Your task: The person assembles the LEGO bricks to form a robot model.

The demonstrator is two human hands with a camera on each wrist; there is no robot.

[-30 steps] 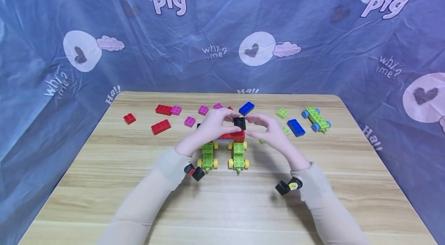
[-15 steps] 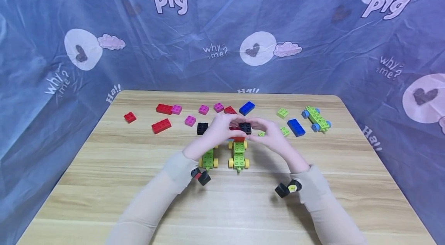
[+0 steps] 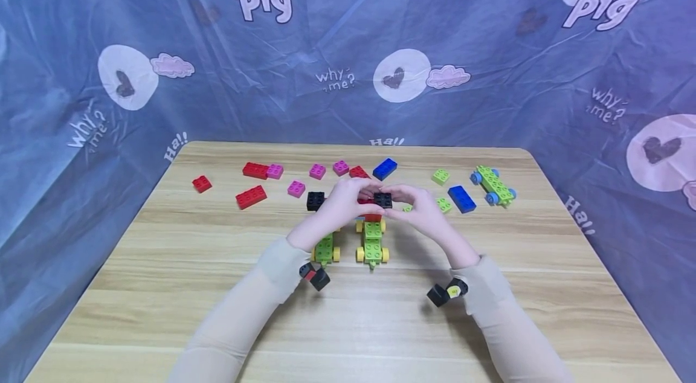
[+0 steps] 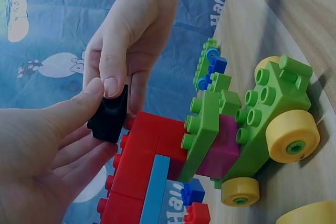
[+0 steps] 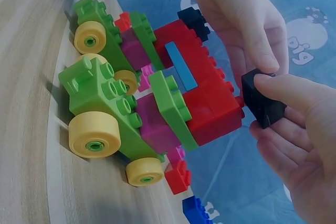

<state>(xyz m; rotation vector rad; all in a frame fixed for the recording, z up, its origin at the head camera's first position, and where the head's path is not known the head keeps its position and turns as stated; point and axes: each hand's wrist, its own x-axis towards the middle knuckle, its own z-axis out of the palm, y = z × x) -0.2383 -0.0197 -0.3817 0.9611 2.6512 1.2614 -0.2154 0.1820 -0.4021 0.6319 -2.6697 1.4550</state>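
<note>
A black brick (image 3: pixel 383 200) is pinched between my left hand (image 3: pixel 348 205) and my right hand (image 3: pixel 421 208). Both thumbs press on it in the left wrist view. It sits at the right end of a red brick row (image 4: pixel 152 145), touching or just above the studs; I cannot tell if it is seated. A light blue piece (image 5: pixel 181 66) runs under the row. Green bricks (image 5: pixel 170 103) and purple bricks (image 5: pixel 157 121) carry it on two green car bases (image 3: pixel 373 244) with yellow wheels. A second black brick (image 3: pixel 315 200) stands at the row's left end.
Loose red bricks (image 3: pixel 251 196) and pink bricks (image 3: pixel 296 189) lie at the back left. Blue bricks (image 3: pixel 461 199), green bricks (image 3: pixel 441 176) and a green car base with blue wheels (image 3: pixel 492 185) lie to the right on the wooden table (image 3: pixel 380 334).
The black brick has moved slightly right and down. My left hand shifted right with it, and my right hand closed in from being apart to hold it too. The last half second shows little motion.
</note>
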